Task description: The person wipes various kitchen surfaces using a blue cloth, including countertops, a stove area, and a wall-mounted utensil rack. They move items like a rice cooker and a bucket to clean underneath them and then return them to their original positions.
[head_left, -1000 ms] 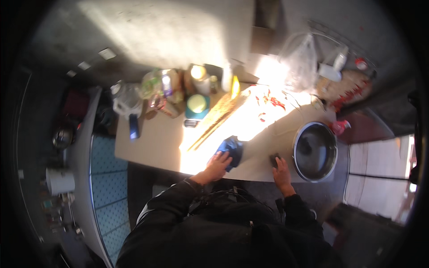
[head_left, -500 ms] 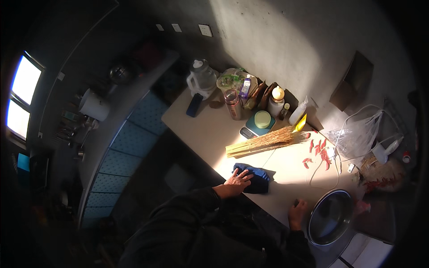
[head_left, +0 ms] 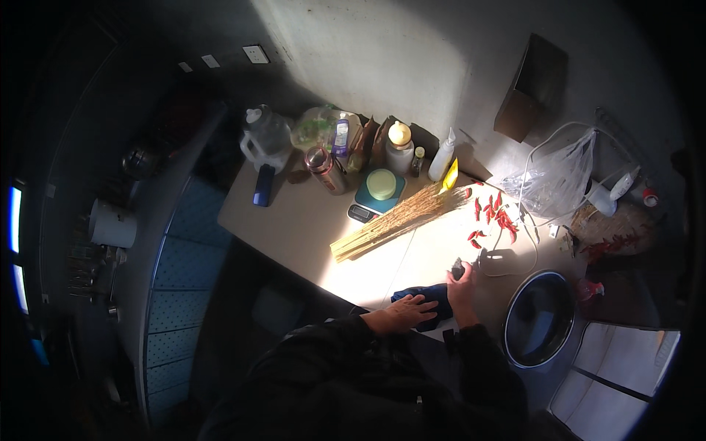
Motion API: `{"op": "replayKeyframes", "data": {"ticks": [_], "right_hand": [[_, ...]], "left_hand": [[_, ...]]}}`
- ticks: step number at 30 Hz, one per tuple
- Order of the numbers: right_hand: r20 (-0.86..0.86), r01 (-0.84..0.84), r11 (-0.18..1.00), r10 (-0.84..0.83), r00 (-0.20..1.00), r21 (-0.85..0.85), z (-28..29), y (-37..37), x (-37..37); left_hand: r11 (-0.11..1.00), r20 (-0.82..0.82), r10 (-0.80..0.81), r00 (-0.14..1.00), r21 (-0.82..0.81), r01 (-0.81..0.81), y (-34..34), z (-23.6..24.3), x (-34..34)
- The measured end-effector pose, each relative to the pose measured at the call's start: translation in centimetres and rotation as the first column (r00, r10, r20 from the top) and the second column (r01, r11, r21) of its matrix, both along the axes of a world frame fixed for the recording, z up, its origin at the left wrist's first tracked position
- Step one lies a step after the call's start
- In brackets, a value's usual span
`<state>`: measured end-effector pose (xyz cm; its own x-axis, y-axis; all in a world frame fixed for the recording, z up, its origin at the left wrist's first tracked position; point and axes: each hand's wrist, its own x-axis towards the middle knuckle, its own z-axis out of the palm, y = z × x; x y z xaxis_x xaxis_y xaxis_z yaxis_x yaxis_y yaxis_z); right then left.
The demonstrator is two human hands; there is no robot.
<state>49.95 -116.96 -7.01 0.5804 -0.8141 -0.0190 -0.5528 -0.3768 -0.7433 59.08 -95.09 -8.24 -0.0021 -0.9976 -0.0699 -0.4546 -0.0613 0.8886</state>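
My left hand lies flat with its fingers spread on a folded dark blue cloth near the table's front edge. Just right of the cloth, my right hand is raised a little, its fingers closed on a small dark lump whose kind I cannot make out. Beyond the hands rests a bundle of straw-coloured broom stalks, its bushy end pointing to the far right. Several dried red chillies lie scattered past my right hand.
A kitchen scale bears a pale green round container. Bottles and a plastic jug stand along the wall. At right are a dark metal-rimmed basin, a clear plastic bag and a white cable.
My right hand has moved from beside the basin up and left to the cloth, with the dark lump showing in its fingers. My left hand stays on the cloth. The view has shifted.
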Motion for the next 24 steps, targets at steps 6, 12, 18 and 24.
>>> {"op": "replayKeyframes", "data": {"ticks": [6, 12, 18, 24], "right_hand": [[-0.188, -0.384, 0.88, 0.342, 0.921, -0.28, 0.4, 4.8, -0.1], [-0.414, -0.501, 0.843, 0.392, 0.822, -0.196, -0.1, 11.9, -3.8], [-0.601, -0.22, 0.951, 0.047, 0.798, -0.216, 1.2, 9.7, -9.7], [-0.457, 0.422, 0.873, -0.488, 0.743, -0.247, -1.2, 9.5, -12.8]], "left_hand": [[0.982, -0.157, 0.182, 0.971, 0.079, -0.172, 4.4, -2.1, 4.7], [0.89, -0.158, 0.455, 0.877, 0.11, -0.442, 10.2, -2.7, 11.7], [0.971, 0.57, -0.07, 0.818, 0.227, -0.075, 11.5, 0.6, 15.0], [0.983, 0.499, -0.115, 0.859, 0.179, 0.028, 10.0, 0.4, 15.8]]}}
